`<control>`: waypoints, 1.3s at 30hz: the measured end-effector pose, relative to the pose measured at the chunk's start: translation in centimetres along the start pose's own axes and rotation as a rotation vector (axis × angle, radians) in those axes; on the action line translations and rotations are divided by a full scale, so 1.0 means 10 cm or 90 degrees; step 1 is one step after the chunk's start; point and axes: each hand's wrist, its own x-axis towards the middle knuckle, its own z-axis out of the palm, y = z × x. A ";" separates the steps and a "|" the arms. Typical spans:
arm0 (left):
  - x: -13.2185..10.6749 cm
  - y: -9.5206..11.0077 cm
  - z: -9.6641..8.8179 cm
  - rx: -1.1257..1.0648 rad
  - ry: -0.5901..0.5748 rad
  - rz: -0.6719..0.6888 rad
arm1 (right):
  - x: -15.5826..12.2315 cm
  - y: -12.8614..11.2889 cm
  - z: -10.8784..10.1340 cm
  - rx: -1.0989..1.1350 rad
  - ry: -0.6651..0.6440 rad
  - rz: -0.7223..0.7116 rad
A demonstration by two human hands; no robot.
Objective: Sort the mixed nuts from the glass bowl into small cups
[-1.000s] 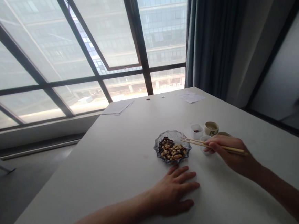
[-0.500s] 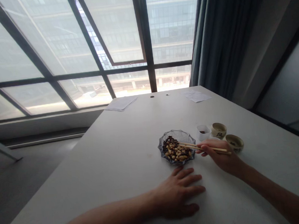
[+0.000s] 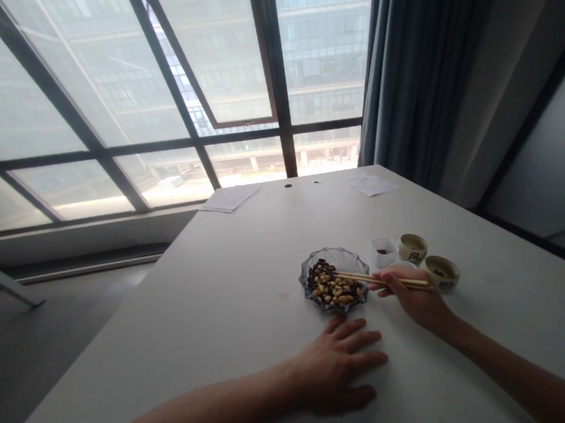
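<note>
Plainly, the glass bowl [image 3: 347, 257] sits on the desk [image 3: 213, 321] just beyond the fingertips of the left hand [image 3: 341, 366] and to the left of the right hand [image 3: 419, 295]. The two hands are apart: the left lies palm down with its fingers spread, while the right is closed around a pair of chopsticks [image 3: 359, 276], whose tips reach over the bowl's rim into its contents. Pale nuts [image 3: 336, 293] fill the side nearer the left hand, and dark pieces [image 3: 319, 270] lie mostly on the far left side, some mixed among the nuts.

Whether the chopstick tips grip anything is too small to tell. A white container [image 3: 406, 265] just beyond the right hand is mostly hidden by it, so its contents cannot be made out. Both forearms are cut off by the picture's lower part.

Counted, there are one bowl, two chopsticks, two white containers and two beige cups [image 3: 412, 247]. The fully seen white container [image 3: 383, 260] holds a few dark bits; the nearer cup stands just past the right hand's knuckles. The nuts are too crowded to count.
</note>
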 end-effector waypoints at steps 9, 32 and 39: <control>0.02 0.02 -0.01 -0.007 -0.010 -0.010 | -0.01 0.07 0.06 0.047 0.054 0.085; 0.00 0.02 -0.05 -0.004 -0.011 0.005 | -0.04 0.07 0.16 0.274 0.207 0.212; 0.01 0.02 -0.05 -0.023 -0.020 -0.003 | -0.09 -0.23 -0.28 0.226 0.270 0.151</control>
